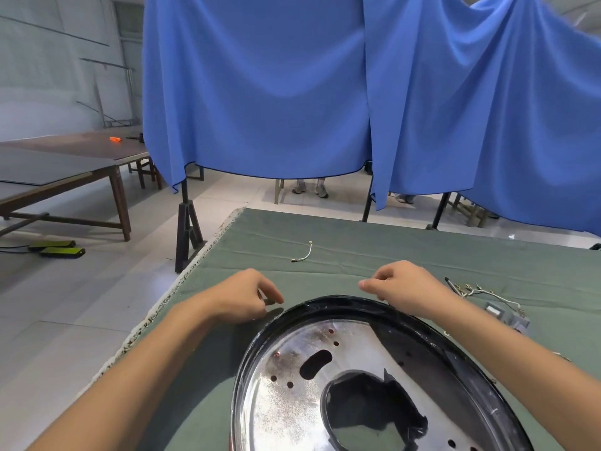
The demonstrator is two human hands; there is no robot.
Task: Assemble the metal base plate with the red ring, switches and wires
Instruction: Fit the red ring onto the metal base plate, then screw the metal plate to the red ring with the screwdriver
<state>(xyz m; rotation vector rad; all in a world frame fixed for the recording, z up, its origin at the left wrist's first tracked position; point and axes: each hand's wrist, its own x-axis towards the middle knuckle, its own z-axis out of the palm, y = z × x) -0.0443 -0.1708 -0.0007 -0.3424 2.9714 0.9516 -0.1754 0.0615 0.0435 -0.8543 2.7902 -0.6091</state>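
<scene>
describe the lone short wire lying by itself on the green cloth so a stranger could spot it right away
Start at the green cloth covering the work table, and look beyond the round metal base plate and both hands toward the far edge. There lies a short pale wire, gently curved, with a small ring at one end. Unlike the wire bundle at the right, it lies alone and untangled.

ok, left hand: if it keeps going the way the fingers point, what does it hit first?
The left hand has its fingers curled, tips aimed right toward the base plate. Its dark far rim is likely the first contact. Depth is unclear; the tips may already be near it.
</scene>
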